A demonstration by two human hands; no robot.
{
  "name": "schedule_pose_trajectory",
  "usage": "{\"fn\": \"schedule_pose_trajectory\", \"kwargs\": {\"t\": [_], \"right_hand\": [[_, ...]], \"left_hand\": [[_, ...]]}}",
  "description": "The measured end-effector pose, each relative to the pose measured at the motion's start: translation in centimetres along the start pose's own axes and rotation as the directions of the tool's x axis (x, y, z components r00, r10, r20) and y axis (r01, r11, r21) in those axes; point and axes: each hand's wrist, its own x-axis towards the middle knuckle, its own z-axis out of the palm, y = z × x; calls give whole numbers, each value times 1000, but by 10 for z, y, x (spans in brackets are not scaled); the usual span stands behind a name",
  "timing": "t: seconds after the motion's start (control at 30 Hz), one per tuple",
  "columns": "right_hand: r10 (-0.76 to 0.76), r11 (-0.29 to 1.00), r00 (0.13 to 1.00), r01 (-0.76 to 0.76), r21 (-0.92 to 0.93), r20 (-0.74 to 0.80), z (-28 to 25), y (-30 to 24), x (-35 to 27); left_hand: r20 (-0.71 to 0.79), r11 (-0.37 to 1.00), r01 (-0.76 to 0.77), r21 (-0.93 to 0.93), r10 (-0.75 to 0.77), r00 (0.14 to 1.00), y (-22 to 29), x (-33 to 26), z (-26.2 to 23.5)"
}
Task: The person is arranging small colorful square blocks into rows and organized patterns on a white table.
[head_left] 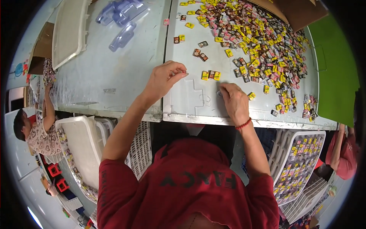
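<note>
My left hand [162, 81] is closed in a pinch above the table, with a tiny reddish piece [184, 71] at its fingertips. My right hand [235, 102] is lowered to the tabletop, its fingers curled together; a small greyish thing shows at the thumb, too hidden to name. Between the hands, a row of small yellow and brown boxes [211, 75] stands side by side. Nearer me lies a clear, step-edged plastic tray [195, 100], only its outline showing well. Beyond my right hand spreads a large heap of mini boxes [263, 49] in yellow, brown, pink and black.
Clear bluish plastic shells [122, 36] lie at the far left of the table. A cardboard box [305, 13] stands behind the heap. Crates with filled trays [299, 164] stand below the table edge at right, white crates [82, 141] at left. Other people work at both sides.
</note>
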Motion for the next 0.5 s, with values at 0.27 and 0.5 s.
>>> {"fn": "schedule_pose_trajectory", "kwargs": {"t": [0.27,0.5], "right_hand": [[59,997,995,-63,-39,-81,-6,-6,1],[-13,973,994,-12,-229,-105,1,4,2]], "left_hand": [[-144,944,-61,324,113,983,-4,32,47],[-27,919,-105,381,125,992,-4,36,55]]}}
